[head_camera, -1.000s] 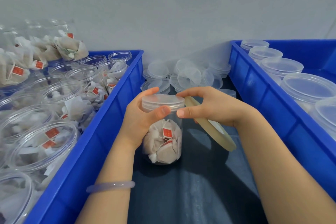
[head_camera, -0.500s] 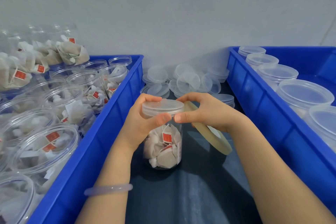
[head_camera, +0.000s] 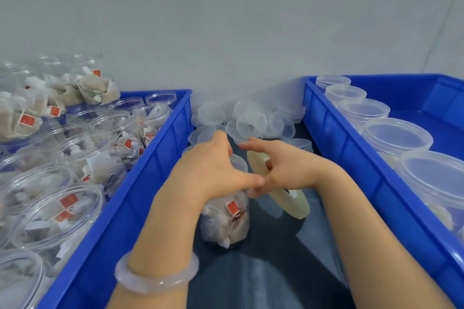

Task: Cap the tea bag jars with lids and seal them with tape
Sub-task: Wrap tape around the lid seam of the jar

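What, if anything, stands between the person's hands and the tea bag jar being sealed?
Nothing visible. The left hand grips the jar at its top, and the right hand, holding the tape roll, is close beside it.

No readable text; red tea-bag tags [head_camera: 233,209] too blurred.

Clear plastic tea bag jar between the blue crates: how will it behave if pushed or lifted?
Probably light: the clear plastic jar holds only paper tea bags. It is tall and narrow, so a high push may tip it. The smooth wall is likely slippery.
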Tool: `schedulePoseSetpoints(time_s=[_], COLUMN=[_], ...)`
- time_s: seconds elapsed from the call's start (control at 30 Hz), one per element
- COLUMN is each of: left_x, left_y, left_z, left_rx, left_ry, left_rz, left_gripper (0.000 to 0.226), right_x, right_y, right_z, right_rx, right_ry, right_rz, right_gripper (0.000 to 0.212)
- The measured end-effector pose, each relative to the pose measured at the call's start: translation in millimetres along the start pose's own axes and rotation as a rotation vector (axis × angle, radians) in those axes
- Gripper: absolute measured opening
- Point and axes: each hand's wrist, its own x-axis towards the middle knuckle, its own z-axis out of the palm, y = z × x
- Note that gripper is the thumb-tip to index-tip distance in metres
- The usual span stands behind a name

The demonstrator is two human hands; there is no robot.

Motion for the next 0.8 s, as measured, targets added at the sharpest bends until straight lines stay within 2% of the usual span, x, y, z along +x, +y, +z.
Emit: schedulePoseSetpoints(time_s=[0.1, 0.17, 0.27, 0.37, 0.53, 0.63, 0.73, 0.8], left_x=[-0.8, -3.4, -3.9, -3.9, -1.7, -1.0, 0.4, 3.0], left_y=[-10.3, -15.8, -14.1, -9.0, -18.5, -25.0, -30.3, -32.0], left_z=[-0.5, -6.4, -8.9, -4.6, -0.8, -1.0, -3.2, -6.4], left_rx=[-0.115, -0.106, -0.036, -0.026, -0.134, -0.142, -0.2, -0.246], left_ry=[-0.06, -0.135, -0.174, -0.15, -0.078, -0.054, -0.058, -0.067], left_rz=[0.075, 0.098, 0.103, 0.111, 0.147, 0.165, 0.199, 0.198], left_gripper=[0.069, 0.08, 0.078, 0.068, 0.054, 0.054, 0.047, 0.044], right_x=[-2.6, -0.7, 0.7, 0.4, 3.5, 4.2, 3.5, 3.8], right_y=[4.1, 3.0, -2.0, -1.4, 1.8, -0.7, 2.2, 5.4], right_z=[-1.2, 3.8, 6.5, 6.1, 11.4, 14.3, 18.1, 20.4], right_rx=[0.095, 0.112, 0.204, 0.24, 0.256, 0.293, 0.373, 0.453], right_ry=[0.038, 0.001, -0.066, -0.062, 0.003, 0.028, 0.056, 0.081], right_rz=[0.001, -0.022, -0.058, -0.07, -0.04, -0.081, -0.102, -0.128], right_gripper=[0.1, 0.097, 0.083, 0.063, 0.058, 0.057, 0.058, 0.049])
